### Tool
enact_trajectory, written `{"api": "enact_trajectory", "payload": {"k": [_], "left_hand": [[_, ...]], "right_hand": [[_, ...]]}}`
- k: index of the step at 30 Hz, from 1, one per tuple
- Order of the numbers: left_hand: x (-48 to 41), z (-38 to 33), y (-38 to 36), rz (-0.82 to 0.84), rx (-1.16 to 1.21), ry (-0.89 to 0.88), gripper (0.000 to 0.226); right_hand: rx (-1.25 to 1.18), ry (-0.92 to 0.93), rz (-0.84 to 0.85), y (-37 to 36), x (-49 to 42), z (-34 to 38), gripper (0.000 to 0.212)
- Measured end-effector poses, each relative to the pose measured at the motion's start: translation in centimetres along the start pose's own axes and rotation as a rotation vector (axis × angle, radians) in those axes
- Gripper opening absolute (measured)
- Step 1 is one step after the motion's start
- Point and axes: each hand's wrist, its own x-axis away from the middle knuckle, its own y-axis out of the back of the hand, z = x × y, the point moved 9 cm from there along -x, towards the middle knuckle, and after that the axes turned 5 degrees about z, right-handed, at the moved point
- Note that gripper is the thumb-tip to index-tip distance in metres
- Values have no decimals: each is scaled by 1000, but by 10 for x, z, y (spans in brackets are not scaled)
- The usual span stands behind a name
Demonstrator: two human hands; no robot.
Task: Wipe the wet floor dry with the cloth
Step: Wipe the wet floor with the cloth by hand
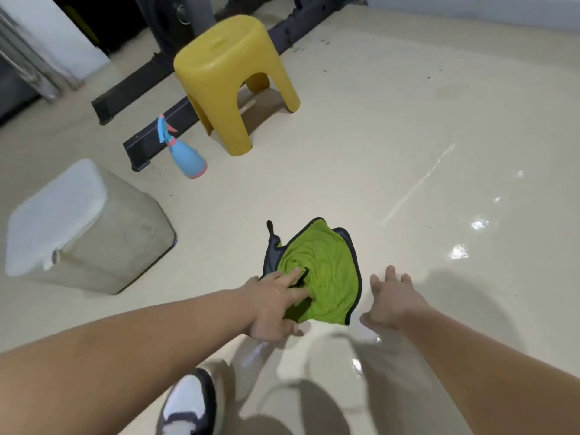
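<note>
Left grip (pixel 276 306) presses straight fingers on crumpled green cloth (pixel 326 277), which lies on glossy cream floor (pixel 408 136). Right grip (pixel 392 301) spread, just beside cloth's right edge. Yellow stool (pixel 232 73), blue spray bottle (pixel 185 155), lidded container (pixel 88 227) beyond.

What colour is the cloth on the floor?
The cloth is lime green with dark edging and a grey underside; head view shows it best.

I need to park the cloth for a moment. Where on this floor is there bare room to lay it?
Widest bare patch: the cream floor right of the yellow plastic stool and beyond the green cloth, though it glistens wet. A smaller strip between the white-lidded box and the cloth. Crowded: far left, around the blue spray bottle and black frame bars.
</note>
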Motion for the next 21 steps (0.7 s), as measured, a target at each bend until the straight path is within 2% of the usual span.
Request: {"api": "enact_trajectory", "payload": {"k": [3,7,9,13,16,21], "left_hand": [[-5,-4,13,-26,-40,-13,72],[-54,2,9,-62,-146,-43,74],[-88,13,3,-63,-195,-13,79],[-134,22,-6,-140,-169,-11,85],[-150,10,6,-226,-128,-196,89],[-185,-39,48,-292,-346,-489,88]], "right_hand": [[49,-3,-5,3,2,3,90],[35,-57,-126,28,4,13,38],[34,-77,-205,40,10,12,21],[-48,-127,-404,55,26,-1,21],[-223,-211,-512,70,35,-12,25],[-444,-340,-587,85,30,2,31]]}}
